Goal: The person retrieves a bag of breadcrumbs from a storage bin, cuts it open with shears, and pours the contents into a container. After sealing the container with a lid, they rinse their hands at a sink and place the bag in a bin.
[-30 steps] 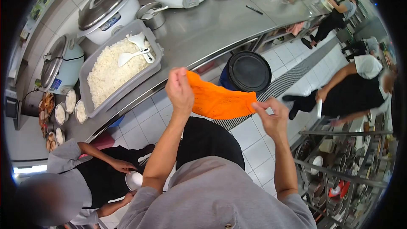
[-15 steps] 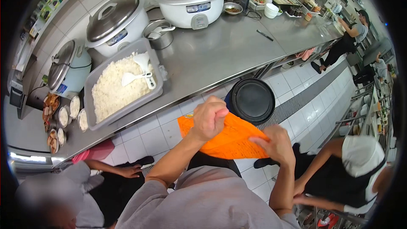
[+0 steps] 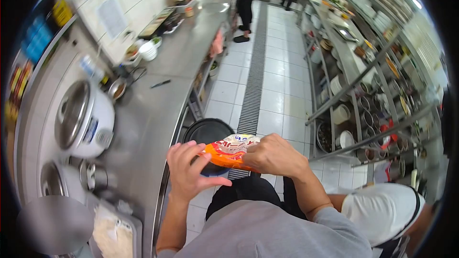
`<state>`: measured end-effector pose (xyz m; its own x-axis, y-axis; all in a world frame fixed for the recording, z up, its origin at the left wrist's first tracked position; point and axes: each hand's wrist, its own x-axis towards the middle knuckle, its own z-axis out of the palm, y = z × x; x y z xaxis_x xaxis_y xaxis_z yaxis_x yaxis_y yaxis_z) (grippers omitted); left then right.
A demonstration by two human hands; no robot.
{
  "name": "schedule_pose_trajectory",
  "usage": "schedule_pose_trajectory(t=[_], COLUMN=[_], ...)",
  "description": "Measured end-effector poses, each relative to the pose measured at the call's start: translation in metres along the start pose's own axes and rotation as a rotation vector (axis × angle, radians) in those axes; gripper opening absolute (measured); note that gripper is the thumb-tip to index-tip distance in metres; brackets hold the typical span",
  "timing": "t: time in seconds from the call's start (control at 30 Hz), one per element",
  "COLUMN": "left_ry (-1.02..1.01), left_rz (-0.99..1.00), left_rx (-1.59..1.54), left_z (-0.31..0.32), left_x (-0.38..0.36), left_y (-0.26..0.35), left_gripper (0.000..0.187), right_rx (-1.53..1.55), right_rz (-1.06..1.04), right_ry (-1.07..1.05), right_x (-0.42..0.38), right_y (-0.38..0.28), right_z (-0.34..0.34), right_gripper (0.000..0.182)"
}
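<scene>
An orange plastic bag (image 3: pixel 229 152) with a printed, pale upper part hangs between my hands, over the floor. My right hand (image 3: pixel 275 155) is closed on its right end. At the bag's left end my left hand (image 3: pixel 189 167) has its fingers spread, with the thumb pointing right; the fingertips are at the bag's edge. Beneath and behind the bag, a round black lid (image 3: pixel 205 130) is partly hidden.
A steel counter (image 3: pixel 158 100) runs along the left, with rice cookers (image 3: pixel 91 124), a pen (image 3: pixel 160 84) and a rice tub (image 3: pixel 138 229). Metal shelving (image 3: pixel 354 110) lines the right. One person (image 3: pixel 382 210) is close at lower right; others stand far ahead.
The view has swung right along the aisle. My left hand has opened from a fist at the bag. The bag looks more bunched, and its printed part now shows.
</scene>
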<state>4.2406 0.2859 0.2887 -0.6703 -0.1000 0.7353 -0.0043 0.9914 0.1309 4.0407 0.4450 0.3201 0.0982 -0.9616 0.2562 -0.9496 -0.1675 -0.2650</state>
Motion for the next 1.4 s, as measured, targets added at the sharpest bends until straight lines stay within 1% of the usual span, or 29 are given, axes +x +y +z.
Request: schedule_pose_trajectory(t=[0.03,0.1,0.13,0.17,0.23,0.3,0.33,0.37,0.43,0.47,0.53,0.57,0.63,0.67,0.73,0.77,0.83,0.87,0.93,0.97,1.03,1.07,1.13,1.17,1.2,1.27,1.3,1.37,1.4], left_ry=[-0.005,0.227,0.321,0.291,0.199,-0.055,-0.101,-0.157,-0.323,-0.335,-0.596,-0.605,-0.496,-0.517,-0.283,-0.312,-0.123,-0.144,-0.116,-0.127,-0.067,-0.043,-0.078,-0.102,-0.091,-0.058,-0.044,-0.345,-0.336], left_rz=[0.035,-0.23,-0.33,-0.544,-0.68,-0.794,-0.766,-0.751,-0.661,-0.651,-0.819,-0.811,-0.484,-0.472,-0.866,-0.849,-0.902,-0.899,-1.024,-1.017,-0.941,-0.98,-1.006,-1.022,-1.012,-0.871,-0.867,-0.938,-0.933], left_rx=[-0.029,-0.275,-0.33,-0.492,-0.78,-0.989,-1.054,-1.156,-1.118,-1.124,-1.426,-1.431,-1.393,-1.397,-1.381,-1.391,-1.311,-1.321,-1.251,-1.263,-1.301,-1.255,-1.243,-1.232,-1.237,-1.229,-1.236,-1.255,-1.298], left_z=[0.015,0.061,0.08,0.094,0.137,0.169,0.195,0.221,0.245,0.254,0.272,0.293,0.333,0.341,0.353,0.362,0.381,0.389,0.404,0.413,0.435,0.443,0.464,0.477,0.492,0.521,0.536,0.56,0.574], left_x=[-0.002,-0.002,0.002,0.004,-0.004,0.005,0.003,0.001,0.037,0.054,0.081,0.087,0.093,0.102,0.125,0.137,0.159,0.167,0.186,0.195,0.215,0.225,0.242,0.255,0.27,0.302,0.322,0.364,0.394], left_y=[-0.007,-0.024,-0.033,-0.044,-0.06,-0.051,-0.053,-0.056,-0.051,-0.049,-0.041,-0.044,-0.061,-0.055,-0.037,-0.039,-0.045,-0.051,-0.074,-0.086,-0.112,-0.122,-0.147,-0.161,-0.173,-0.19,-0.201,-0.218,-0.212], left_gripper=[0.087,0.1,0.12,0.134,0.143,0.15,0.152,0.154,0.142,0.142,0.106,0.106,0.068,0.068,0.053,0.053,0.053,0.053,0.051,0.051,0.051,0.049,0.047,0.045,0.045,0.038,0.038,0.032,0.026], right_rx=[0.01,-0.07,-0.086,-0.102,-0.047,0.095,0.153,0.145,0.16,0.156,0.212,0.208,0.201,0.2,0.194,0.188,0.161,0.161,0.262,0.254,0.325,0.321,0.323,0.316,0.297,0.239,0.227,0.138,0.147], right_rz=[0.04,0.108,0.147,0.182,0.232,0.111,0.069,0.079,-0.026,-0.013,-0.004,0.006,0.018,0.035,0.072,0.098,0.145,0.166,0.211,0.224,0.476,0.483,0.534,0.531,0.526,0.552,0.546,0.625,0.627], right_ry=[0.014,0.008,0.032,0.054,0.094,0.157,0.125,0.139,-0.014,-0.006,-0.031,-0.027,-0.011,0.002,-0.017,-0.002,0.038,0.043,0.226,0.229,0.104,0.109,0.012,0.015,0.101,0.222,0.217,0.299,0.297], right_x=[-0.002,-0.009,-0.013,-0.018,-0.026,-0.031,-0.031,-0.032,-0.031,-0.031,-0.035,-0.037,-0.042,-0.045,-0.05,-0.053,-0.056,-0.059,-0.065,-0.067,-0.072,-0.071,-0.066,-0.061,-0.055,-0.046,-0.042,-0.038,-0.038], right_y=[0.009,0.04,0.058,0.074,0.107,0.144,0.162,0.178,0.208,0.225,0.256,0.272,0.3,0.313,0.341,0.354,0.382,0.397,0.428,0.443,0.473,0.489,0.519,0.534,0.547,0.572,0.586,0.611,0.621], right_z=[0.002,-0.012,-0.018,-0.023,-0.032,-0.041,-0.044,-0.047,-0.055,-0.06,-0.073,-0.079,-0.085,-0.09,-0.101,-0.107,-0.118,-0.122,-0.128,-0.132,-0.139,-0.137,-0.125,-0.12,-0.114,-0.113,-0.117,-0.124,-0.129], right_gripper=[0.018,0.018,0.017,0.016,0.018,0.021,0.023,0.023,0.027,0.027,0.031,0.031,0.033,0.033,0.031,0.031,0.025,0.025,0.026,0.026,0.026,0.026,0.02,0.02,0.018,0.015,0.015,0.015,0.015])
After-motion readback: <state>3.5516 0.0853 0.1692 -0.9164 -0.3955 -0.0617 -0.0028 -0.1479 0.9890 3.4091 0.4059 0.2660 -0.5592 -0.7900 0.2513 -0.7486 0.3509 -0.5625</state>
